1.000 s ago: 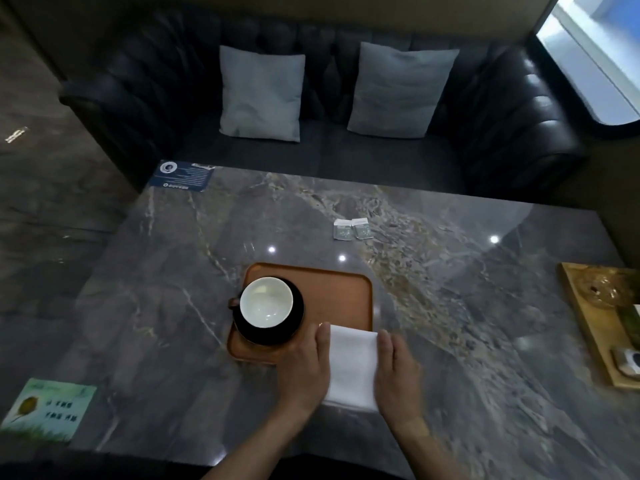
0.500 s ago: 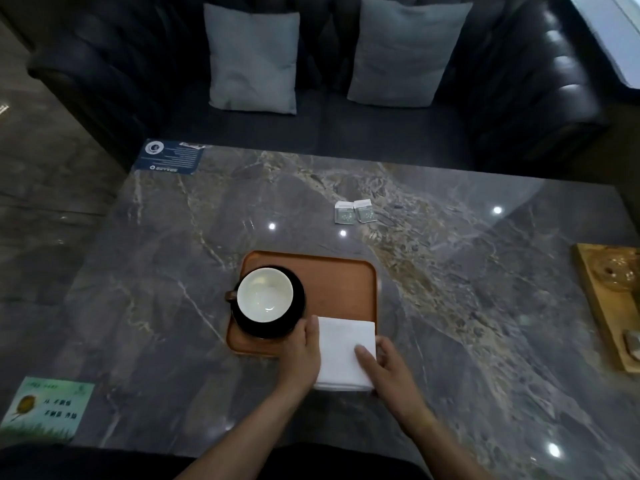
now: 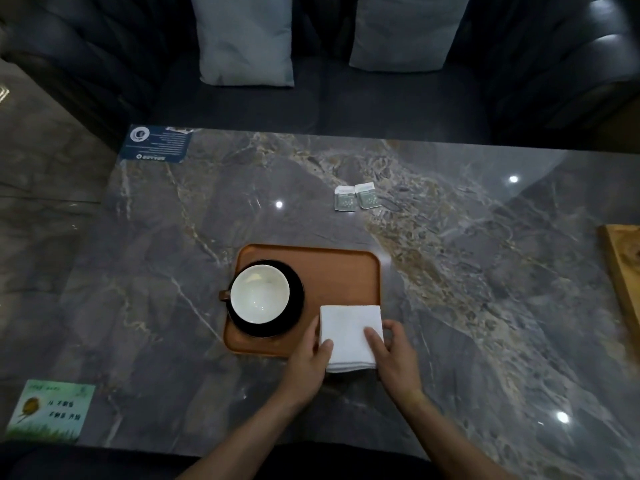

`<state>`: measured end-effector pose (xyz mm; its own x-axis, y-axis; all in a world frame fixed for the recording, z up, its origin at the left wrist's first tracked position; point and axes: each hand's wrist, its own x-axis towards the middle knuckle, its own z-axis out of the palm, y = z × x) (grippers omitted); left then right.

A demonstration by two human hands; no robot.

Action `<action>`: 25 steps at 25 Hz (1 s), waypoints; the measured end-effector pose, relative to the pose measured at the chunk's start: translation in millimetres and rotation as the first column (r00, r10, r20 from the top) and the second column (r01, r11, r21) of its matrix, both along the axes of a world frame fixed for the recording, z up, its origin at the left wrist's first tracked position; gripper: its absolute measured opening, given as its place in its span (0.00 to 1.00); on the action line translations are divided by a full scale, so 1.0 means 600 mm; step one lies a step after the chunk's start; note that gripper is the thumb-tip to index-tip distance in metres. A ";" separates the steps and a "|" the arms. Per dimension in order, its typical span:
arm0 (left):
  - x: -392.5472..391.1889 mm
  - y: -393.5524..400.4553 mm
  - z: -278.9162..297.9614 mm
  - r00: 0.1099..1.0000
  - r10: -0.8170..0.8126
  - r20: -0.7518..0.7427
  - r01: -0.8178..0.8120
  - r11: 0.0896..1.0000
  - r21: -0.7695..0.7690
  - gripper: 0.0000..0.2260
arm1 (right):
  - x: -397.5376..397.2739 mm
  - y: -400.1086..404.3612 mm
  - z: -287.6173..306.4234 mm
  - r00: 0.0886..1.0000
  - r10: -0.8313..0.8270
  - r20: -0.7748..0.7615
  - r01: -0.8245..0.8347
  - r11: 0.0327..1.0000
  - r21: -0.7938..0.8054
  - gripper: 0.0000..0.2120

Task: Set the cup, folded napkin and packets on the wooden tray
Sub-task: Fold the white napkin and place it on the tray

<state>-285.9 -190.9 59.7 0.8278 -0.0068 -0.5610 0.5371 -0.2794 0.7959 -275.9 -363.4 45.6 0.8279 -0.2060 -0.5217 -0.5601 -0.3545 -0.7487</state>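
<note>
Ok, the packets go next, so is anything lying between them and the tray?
Nothing visible does: bare table lies between the packets and the tray, whose far right part is free beyond the napkin.

Dim, grainy picture; ceiling lamps glare as small white spots on the glossy table (image 3: 450, 306), edges bowed by wide-angle distortion.

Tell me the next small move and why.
Probably nudge the folded napkin a little forward and left, then let go. Both the left hand and right hand hold it, but its near edge overhangs the near rim of the wooden tray. The packets lie on the table beyond the tray, so they come after.
</note>
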 end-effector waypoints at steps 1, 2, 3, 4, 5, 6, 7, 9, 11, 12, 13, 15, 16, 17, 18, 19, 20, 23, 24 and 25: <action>0.005 0.001 -0.002 1.000 0.004 0.007 -0.005 1.000 0.012 0.24 | 0.003 -0.002 -0.003 1.000 0.019 -0.015 -0.019 1.000 -0.001 0.12; 0.010 0.003 -0.003 1.000 0.002 0.011 -0.002 0.999 0.034 0.25 | 0.006 -0.005 -0.006 0.999 0.039 -0.032 -0.038 0.999 0.007 0.14; 0.015 0.004 -0.006 1.000 -0.009 0.009 0.008 0.998 0.061 0.26 | 0.009 -0.009 -0.008 0.997 0.054 -0.048 -0.053 0.998 0.022 0.17; 0.021 0.007 -0.009 1.000 -0.028 0.008 0.027 0.996 0.083 0.27 | 0.012 -0.012 -0.009 0.996 0.072 -0.055 -0.070 0.997 0.031 0.19; 0.026 0.010 -0.013 0.999 -0.053 0.006 0.052 0.994 0.094 0.28 | 0.013 -0.016 -0.009 0.994 0.097 -0.057 -0.096 0.995 0.027 0.22; 0.030 0.013 -0.017 0.996 -0.084 0.003 0.084 0.991 0.101 0.29 | 0.013 -0.019 -0.008 0.989 0.133 -0.060 -0.132 0.991 0.010 0.24; 0.033 0.015 -0.023 0.993 -0.118 0.002 0.117 0.987 0.112 0.30 | 0.013 -0.020 -0.007 0.982 0.175 -0.066 -0.176 0.984 -0.016 0.26; 0.036 0.017 -0.035 0.982 -0.189 0.010 0.185 0.967 0.176 0.32 | 0.011 -0.020 -0.005 0.964 0.255 -0.070 -0.261 0.961 -0.092 0.29; 0.031 0.017 -0.044 0.958 -0.286 0.005 0.268 0.905 0.330 0.33 | 0.006 -0.018 -0.003 0.949 0.305 -0.072 -0.314 0.924 -0.221 0.31; 0.028 0.016 -0.048 0.939 -0.343 -0.004 0.312 0.849 0.427 0.33 | 0.005 -0.019 -0.004 0.942 0.325 -0.081 -0.334 0.898 -0.286 0.31; 0.025 0.016 -0.054 0.921 -0.388 -0.014 0.340 0.788 0.513 0.33 | 0.002 -0.020 -0.004 0.933 0.346 -0.095 -0.357 0.870 -0.339 0.31; 0.021 0.015 -0.060 0.905 -0.425 -0.024 0.348 0.705 0.618 0.35 | -0.008 -0.022 -0.004 0.917 0.378 -0.127 -0.394 0.813 -0.429 0.31; 0.020 0.015 -0.061 0.903 -0.429 -0.020 0.341 0.689 0.640 0.36 | -0.012 -0.022 -0.004 0.913 0.385 -0.135 -0.401 0.787 -0.468 0.30; 0.019 0.015 -0.062 0.899 -0.437 -0.004 0.334 0.680 0.652 0.36 | -0.015 -0.023 -0.005 0.911 0.391 -0.132 -0.401 0.765 -0.503 0.30; 0.016 0.017 -0.063 0.887 -0.461 0.020 0.332 0.668 0.665 0.35 | -0.019 -0.024 -0.007 0.907 0.407 -0.108 -0.398 0.745 -0.536 0.30; 0.012 0.019 -0.064 0.865 -0.499 0.049 0.334 0.647 0.686 0.33 | -0.022 -0.026 -0.010 0.895 0.441 -0.063 -0.395 0.719 -0.572 0.29; 0.007 0.024 -0.063 0.836 -0.544 0.078 0.335 0.617 0.712 0.28 | -0.026 -0.029 -0.014 0.875 0.485 -0.001 -0.383 0.691 -0.614 0.26; 0.000 0.037 -0.059 0.767 -0.621 0.161 0.303 0.572 0.763 0.14 | -0.036 -0.030 -0.021 0.765 0.615 0.193 -0.300 0.604 -0.738 0.13; -0.002 0.039 -0.057 0.757 -0.630 0.175 0.293 0.566 0.770 0.11 | -0.040 -0.028 -0.023 0.733 0.643 0.220 -0.276 0.578 -0.768 0.11; -0.003 0.041 -0.056 0.748 -0.639 0.181 0.288 0.557 0.779 0.10 | -0.045 -0.027 -0.024 0.714 0.662 0.227 -0.265 0.556 -0.788 0.13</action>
